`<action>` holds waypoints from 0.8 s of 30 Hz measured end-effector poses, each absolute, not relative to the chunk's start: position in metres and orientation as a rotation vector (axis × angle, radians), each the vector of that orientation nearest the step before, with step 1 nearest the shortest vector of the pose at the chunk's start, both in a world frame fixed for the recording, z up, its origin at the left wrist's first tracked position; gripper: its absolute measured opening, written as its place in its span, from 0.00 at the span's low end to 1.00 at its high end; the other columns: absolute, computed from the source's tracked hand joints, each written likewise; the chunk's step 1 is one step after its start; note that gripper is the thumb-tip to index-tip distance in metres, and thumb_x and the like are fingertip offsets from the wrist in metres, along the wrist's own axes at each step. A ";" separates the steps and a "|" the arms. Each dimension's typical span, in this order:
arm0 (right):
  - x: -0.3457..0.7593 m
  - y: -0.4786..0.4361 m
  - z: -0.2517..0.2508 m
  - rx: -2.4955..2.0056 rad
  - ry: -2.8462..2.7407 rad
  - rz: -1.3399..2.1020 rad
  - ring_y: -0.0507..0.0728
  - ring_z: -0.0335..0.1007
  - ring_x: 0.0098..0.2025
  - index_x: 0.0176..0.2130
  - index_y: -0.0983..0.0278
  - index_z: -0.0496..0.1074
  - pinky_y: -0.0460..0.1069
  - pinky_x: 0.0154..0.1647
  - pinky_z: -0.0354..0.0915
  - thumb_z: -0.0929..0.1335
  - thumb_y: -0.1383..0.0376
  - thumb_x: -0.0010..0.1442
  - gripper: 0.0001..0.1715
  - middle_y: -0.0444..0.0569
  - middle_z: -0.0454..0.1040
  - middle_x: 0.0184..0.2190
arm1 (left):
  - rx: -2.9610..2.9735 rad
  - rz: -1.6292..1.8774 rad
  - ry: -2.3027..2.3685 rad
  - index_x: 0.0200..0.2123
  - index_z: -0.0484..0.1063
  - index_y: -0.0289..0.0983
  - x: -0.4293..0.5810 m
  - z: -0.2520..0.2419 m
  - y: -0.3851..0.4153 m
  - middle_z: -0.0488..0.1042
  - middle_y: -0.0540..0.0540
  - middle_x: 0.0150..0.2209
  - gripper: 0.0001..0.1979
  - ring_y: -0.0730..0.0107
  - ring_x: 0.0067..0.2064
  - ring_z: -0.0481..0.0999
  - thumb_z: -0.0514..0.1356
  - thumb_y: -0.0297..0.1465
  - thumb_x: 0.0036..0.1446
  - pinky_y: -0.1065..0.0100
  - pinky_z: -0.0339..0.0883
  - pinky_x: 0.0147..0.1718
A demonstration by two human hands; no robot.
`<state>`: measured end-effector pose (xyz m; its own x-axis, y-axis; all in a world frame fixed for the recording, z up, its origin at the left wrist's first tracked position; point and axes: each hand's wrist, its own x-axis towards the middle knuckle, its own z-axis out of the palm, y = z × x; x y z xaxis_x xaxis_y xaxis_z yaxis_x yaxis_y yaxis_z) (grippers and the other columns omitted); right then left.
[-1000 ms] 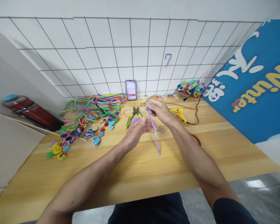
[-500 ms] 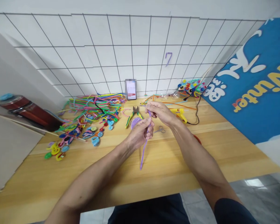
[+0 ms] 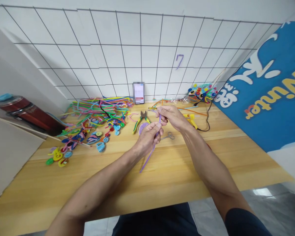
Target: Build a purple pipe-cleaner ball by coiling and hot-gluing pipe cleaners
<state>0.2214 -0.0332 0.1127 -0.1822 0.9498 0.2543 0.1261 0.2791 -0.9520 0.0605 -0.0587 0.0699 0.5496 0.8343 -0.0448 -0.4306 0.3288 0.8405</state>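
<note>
Noted over the middle of the table (image 3: 162, 183): purple pipe cleaner (image 3: 147, 159), tail slanting toward the near edge. Stem gripped in the closed left hand (image 3: 147, 137); upper end pinched tight by the right hand (image 3: 170, 117) just beyond. Recommended: hold both pinches close together, bend in short even turns, leave tail free. Behind: pliers (image 3: 141, 119), scissors (image 3: 169, 136); loose pile (image 3: 98, 109) along the far edge.

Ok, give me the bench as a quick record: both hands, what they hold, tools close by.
left hand: pinching the purple pipe cleaner, whose tail slants down toward the table
right hand: gripping the upper end of the same pipe cleaner
tools behind the hands: pliers, small scissors, yellow glue gun
stock: pile of coloured pipe cleaners, far left
at the wall: phone, upright
</note>
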 end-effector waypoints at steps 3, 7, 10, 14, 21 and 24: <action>0.222 -0.034 0.114 -1.049 -1.610 0.995 0.49 0.59 0.21 0.29 0.63 0.77 0.46 0.25 0.52 0.74 0.32 0.61 0.38 0.39 0.64 0.18 | 0.877 0.893 0.611 0.43 0.77 0.34 0.062 0.068 -0.058 0.69 0.59 0.21 0.21 0.86 0.14 0.54 0.75 0.44 0.58 0.76 0.43 0.17; 0.224 -0.032 0.111 -1.073 -1.600 0.992 0.49 0.61 0.23 0.35 0.64 0.80 0.46 0.25 0.55 0.75 0.33 0.60 0.37 0.39 0.67 0.21 | 0.842 0.908 0.660 0.44 0.76 0.36 0.063 0.069 -0.056 0.68 0.60 0.21 0.20 0.86 0.14 0.53 0.74 0.44 0.61 0.76 0.42 0.17; 0.226 -0.028 0.106 -1.044 -1.579 1.045 0.49 0.58 0.23 0.39 0.64 0.81 0.45 0.24 0.54 0.74 0.34 0.61 0.35 0.39 0.67 0.22 | 0.834 0.924 0.661 0.45 0.76 0.36 0.062 0.070 -0.054 0.68 0.60 0.21 0.19 0.86 0.14 0.53 0.73 0.44 0.62 0.76 0.43 0.17; 0.226 -0.023 0.101 -1.038 -1.524 1.070 0.48 0.57 0.23 0.33 0.64 0.79 0.46 0.24 0.51 0.75 0.38 0.61 0.31 0.38 0.65 0.20 | 0.845 0.925 0.625 0.45 0.76 0.36 0.061 0.068 -0.055 0.70 0.59 0.23 0.19 0.85 0.15 0.56 0.73 0.43 0.62 0.76 0.46 0.17; 0.225 -0.021 0.101 -1.044 -1.397 1.024 0.48 0.53 0.20 0.28 0.62 0.74 0.46 0.22 0.48 0.75 0.42 0.60 0.28 0.38 0.63 0.16 | 0.882 0.901 0.632 0.47 0.78 0.34 0.066 0.054 -0.057 0.68 0.59 0.22 0.20 0.85 0.15 0.53 0.74 0.42 0.58 0.76 0.43 0.17; 0.224 -0.020 0.101 -1.056 -1.402 1.021 0.47 0.52 0.20 0.27 0.63 0.74 0.46 0.22 0.48 0.75 0.43 0.59 0.27 0.38 0.62 0.16 | 0.877 0.920 0.682 0.50 0.78 0.34 0.065 0.051 -0.055 0.67 0.60 0.21 0.20 0.84 0.15 0.53 0.72 0.40 0.60 0.76 0.43 0.17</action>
